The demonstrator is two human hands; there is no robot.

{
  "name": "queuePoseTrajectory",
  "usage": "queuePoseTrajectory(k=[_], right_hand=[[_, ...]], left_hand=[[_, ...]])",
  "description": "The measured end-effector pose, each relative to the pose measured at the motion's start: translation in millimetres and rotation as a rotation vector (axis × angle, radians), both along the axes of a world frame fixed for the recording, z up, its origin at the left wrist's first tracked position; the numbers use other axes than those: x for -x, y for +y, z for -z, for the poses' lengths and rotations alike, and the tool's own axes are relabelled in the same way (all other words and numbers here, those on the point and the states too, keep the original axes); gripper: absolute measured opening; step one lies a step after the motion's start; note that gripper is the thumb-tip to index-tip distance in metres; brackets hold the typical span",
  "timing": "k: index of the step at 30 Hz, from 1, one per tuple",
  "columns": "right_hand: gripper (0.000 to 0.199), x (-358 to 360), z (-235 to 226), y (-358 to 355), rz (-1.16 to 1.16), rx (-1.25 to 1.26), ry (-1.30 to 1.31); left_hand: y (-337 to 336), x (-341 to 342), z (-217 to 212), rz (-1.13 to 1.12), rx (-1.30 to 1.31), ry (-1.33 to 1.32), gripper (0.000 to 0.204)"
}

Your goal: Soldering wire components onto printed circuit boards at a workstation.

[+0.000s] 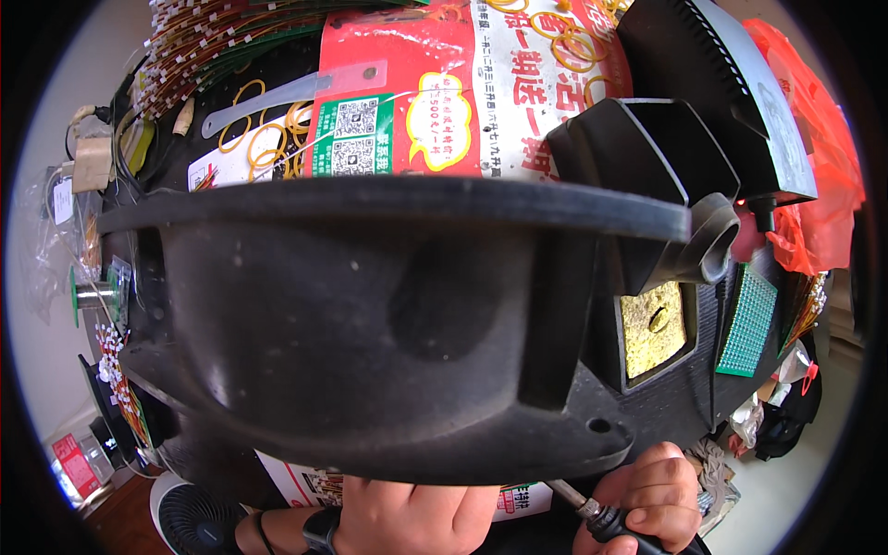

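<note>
A large black plastic housing (370, 324) fills the middle of the view, very near the camera, and hides much of the work area behind it. Below its lower edge is my left hand (416, 513), with a dark band on the wrist. Its fingers look bent, but their tips are hidden by the housing, and so is whatever they hold. To the right my right hand (652, 499) is wrapped round the black handle of a soldering iron (606, 523). The metal shaft points up and left, and the tip goes out of sight behind the housing.
A yellow sponge (652, 328) lies in a tray below the black iron holder (717, 240). Right of it is a green perforated board (747, 324). White-tipped wires (203, 55) lie far left, above a solder spool (97, 295). A small fan (199, 518) stands lower left.
</note>
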State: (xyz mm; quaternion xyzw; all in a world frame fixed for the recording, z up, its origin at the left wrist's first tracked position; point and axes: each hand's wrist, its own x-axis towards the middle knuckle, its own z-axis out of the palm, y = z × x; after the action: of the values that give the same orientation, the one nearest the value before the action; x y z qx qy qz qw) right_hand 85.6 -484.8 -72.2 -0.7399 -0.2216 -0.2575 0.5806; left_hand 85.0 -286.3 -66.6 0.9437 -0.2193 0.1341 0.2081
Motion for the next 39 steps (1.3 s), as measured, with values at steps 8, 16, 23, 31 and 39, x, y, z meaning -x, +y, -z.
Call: queuePoseTrajectory(k=[8,16,23,31,39], right_hand=[[0.02,-0.6,1.3,-0.5,-0.003,-0.028,-0.027],[0.021,-1.5,1.9,-1.9,-0.017,-0.02,-0.023],[0.022,-1.3,0.8,-3.5,-0.022,-0.008,-0.027],[0.023,1.4,6.0,-1.8,-0.001,-0.02,-0.035],[0.023,2.5,-2.6,-5.4,-0.004,0.026,0.006]], left_hand=[[1.5,0.6,2.6,0.009,0.016,-0.032,0.01],[2.4,-3.8,-15.3,-0.046,0.114,0.157,0.007],[6.1,-9.4,-14.6,-0.111,0.276,0.165,0.01],[3.1,-10.7,-15.9,-0.138,0.197,0.176,0.012],[4.3,-14.9,-22.6,-0.064,0.084,0.279,0.012]])
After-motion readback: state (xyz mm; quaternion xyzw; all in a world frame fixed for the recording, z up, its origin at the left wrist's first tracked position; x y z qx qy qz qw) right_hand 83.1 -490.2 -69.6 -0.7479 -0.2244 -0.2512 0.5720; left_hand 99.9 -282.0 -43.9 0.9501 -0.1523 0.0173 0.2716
